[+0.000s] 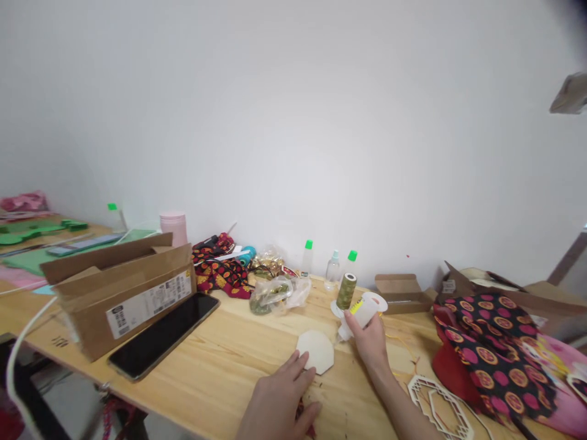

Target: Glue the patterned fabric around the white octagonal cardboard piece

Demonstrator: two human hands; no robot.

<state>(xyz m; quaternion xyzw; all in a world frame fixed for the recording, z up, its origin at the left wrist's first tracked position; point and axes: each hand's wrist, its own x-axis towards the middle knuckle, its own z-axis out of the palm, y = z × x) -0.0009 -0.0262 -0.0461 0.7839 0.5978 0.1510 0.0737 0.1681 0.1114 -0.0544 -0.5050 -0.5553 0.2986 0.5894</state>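
Observation:
My left hand (279, 406) lies on the pale wooden table top (220, 360), its fingertips touching the lower left edge of a flat, cream-coloured octagonal piece (315, 351). My right hand (370, 342) grips a white plastic squeeze bottle (362, 318) with a yellow label, tilted with its nozzle pointing down and left. Just beyond it stands a spool of olive-green thread (346, 291) on a white disc. An octagonal wooden lattice frame (440, 406) lies to the right of my right forearm.
A black smartphone (160, 336) lies beside an open cardboard box (123, 293) at left. Red and black patterned fabric (499, 360) piles up at right. Along the wall stand small bottles with green caps (308, 256), a plastic bag (273, 294) and a pink cup (173, 227).

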